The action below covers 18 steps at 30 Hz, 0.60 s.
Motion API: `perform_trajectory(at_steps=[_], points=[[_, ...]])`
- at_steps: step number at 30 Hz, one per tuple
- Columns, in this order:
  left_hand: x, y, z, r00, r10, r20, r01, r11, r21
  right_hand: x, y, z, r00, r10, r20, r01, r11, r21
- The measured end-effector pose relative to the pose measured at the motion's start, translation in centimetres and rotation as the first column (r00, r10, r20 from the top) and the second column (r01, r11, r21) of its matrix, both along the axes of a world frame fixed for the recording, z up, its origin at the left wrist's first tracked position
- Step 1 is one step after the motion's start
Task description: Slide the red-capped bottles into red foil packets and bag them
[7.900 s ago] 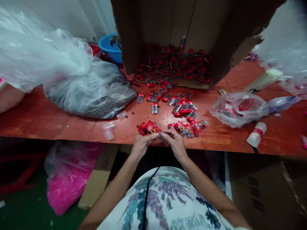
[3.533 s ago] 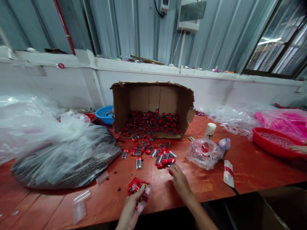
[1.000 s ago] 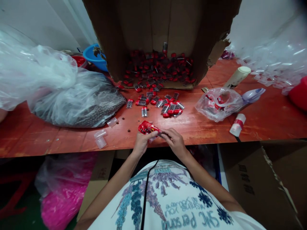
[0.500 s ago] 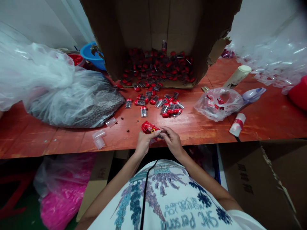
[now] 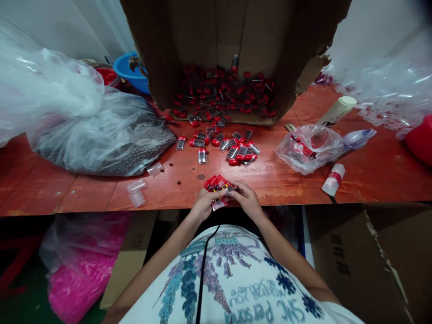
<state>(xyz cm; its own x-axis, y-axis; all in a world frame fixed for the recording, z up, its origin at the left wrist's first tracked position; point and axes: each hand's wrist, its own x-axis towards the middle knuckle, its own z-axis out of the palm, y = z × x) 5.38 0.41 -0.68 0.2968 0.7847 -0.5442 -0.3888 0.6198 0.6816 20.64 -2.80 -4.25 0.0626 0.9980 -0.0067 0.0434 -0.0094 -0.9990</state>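
Note:
At the table's near edge my left hand (image 5: 203, 204) is closed round a bunch of small red printed packets (image 5: 218, 184). My right hand (image 5: 248, 199) meets it from the right, fingers pinched on the same bunch. Beyond them, several small clear tubes with red caps (image 5: 236, 150) lie loose on the red table (image 5: 77, 193). Many more fill the tipped cardboard box (image 5: 232, 31) at the back.
A big clear plastic bag of dark beads (image 5: 111, 139) lies left, with empty clear tubes (image 5: 137, 193) near it. A small plastic bag (image 5: 308, 146), a white bottle (image 5: 337, 110) and a red-striped tube (image 5: 332, 177) lie right. A blue bowl (image 5: 130, 74) stands back left. Pink bags and cardboard boxes sit under the table.
My hands have stayed together at the table edge, shifting slightly right; the red packets now sit more between both hands. The view tilted a little.

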Motion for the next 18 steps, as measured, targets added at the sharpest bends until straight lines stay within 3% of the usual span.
perform_trajectory(at_steps=[3,6,8,11,13,18], points=[[-0.8,0.6,-0.2,0.998,0.057,0.026,-0.055,0.996,-0.067,2.9,-0.2,-0.6,0.974,-0.143,0.178,0.149,0.989,-0.021],[-1.4,1.0,-0.4,0.995,0.093,0.035,-0.091,0.993,-0.075,5.0,-0.5,-0.3,0.806,-0.295,0.514,0.277,0.954,0.113],[-1.2,1.0,-0.5,0.993,0.114,0.014,-0.112,0.991,-0.078,4.5,-0.7,0.4,0.744,-0.320,0.587,0.253,0.947,0.196],[-0.3,0.8,-0.8,0.990,0.133,-0.043,-0.136,0.988,-0.078,1.2,-0.3,1.4,0.874,-0.171,0.455,0.102,0.980,0.173],[0.1,0.7,-0.9,0.988,0.129,-0.081,-0.134,0.990,-0.050,-1.1,0.5,1.6,0.939,-0.109,0.327,0.070,0.989,0.130],[-0.9,0.6,-0.4,0.989,0.059,-0.134,-0.063,0.998,-0.024,-2.6,3.0,1.7,0.989,-0.072,0.131,0.067,0.997,0.045]])
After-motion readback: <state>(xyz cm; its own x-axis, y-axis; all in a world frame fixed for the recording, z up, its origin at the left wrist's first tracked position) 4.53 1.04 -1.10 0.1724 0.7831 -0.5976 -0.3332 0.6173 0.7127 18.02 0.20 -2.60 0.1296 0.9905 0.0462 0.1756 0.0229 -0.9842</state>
